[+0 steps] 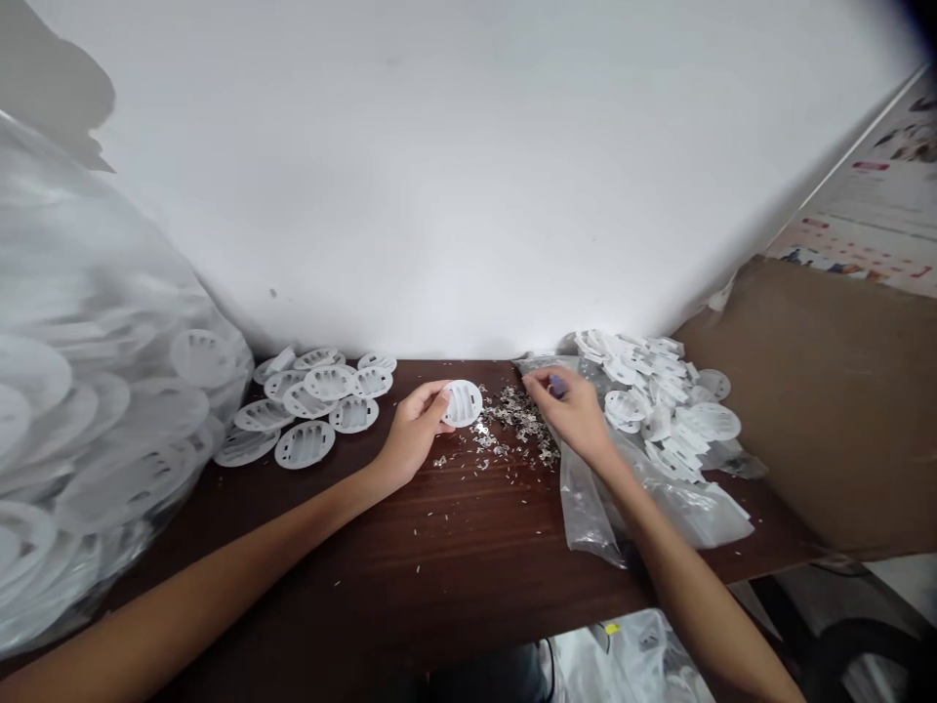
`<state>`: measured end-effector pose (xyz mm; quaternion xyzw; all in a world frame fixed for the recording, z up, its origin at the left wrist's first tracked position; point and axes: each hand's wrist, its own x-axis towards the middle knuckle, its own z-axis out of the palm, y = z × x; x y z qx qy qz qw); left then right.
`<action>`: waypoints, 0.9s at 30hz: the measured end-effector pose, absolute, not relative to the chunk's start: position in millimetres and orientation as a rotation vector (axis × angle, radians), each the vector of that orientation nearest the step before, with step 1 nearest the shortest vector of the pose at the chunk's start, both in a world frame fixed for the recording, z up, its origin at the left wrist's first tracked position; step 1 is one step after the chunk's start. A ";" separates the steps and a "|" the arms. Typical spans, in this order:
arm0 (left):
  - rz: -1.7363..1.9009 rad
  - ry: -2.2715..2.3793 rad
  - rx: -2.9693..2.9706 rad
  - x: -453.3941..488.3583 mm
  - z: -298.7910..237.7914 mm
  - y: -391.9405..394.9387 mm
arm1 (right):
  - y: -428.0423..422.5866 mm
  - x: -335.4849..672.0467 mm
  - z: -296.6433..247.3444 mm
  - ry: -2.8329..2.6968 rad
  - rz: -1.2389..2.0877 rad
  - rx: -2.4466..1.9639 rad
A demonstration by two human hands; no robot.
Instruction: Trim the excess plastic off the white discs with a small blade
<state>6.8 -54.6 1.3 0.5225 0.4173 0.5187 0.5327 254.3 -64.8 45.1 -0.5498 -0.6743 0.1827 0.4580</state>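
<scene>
Nearest, the front edge of the dark wooden table is running across the bottom of the view. Both forearms are crossing a broad bare stretch of it, leaving open room between them. Below that edge, a crumpled plastic bag is showing only in part.

Farther in, the left hand is gripping a white slotted disc by its left rim, thumb and fingers closed on it. It is holding the disc just above the tabletop near the wall. The disc is round, its face is tilting up toward the camera, and its slots are running roughly near to far.

Just to the right, a scatter of small metal bits is lying on the wood. The right hand is resting at its far edge with fingertips bunched; whether they are pinching anything is too small to tell.

The sides are crowding in: loose discs and a big clear sack on the left, a heap of white parts on a flat clear bag and a cardboard sheet on the right. The white wall is closing off the table's back edge.
</scene>
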 end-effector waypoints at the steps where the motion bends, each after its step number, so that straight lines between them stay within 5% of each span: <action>1: 1.238 1.005 1.238 6.2 1.1 -54.4 | -63.2 256.1 42.3 -1.777 0.363 -1.373; 9: 1.214 1.011 1.320 7.5 -2.3 -57.8 | -59.8 246.2 13.6 -2.226 0.274 -1.489; 27: 1.052 1.042 1.563 7.8 -5.2 -62.2 | -68.4 231.0 9.5 -2.208 -0.022 -1.691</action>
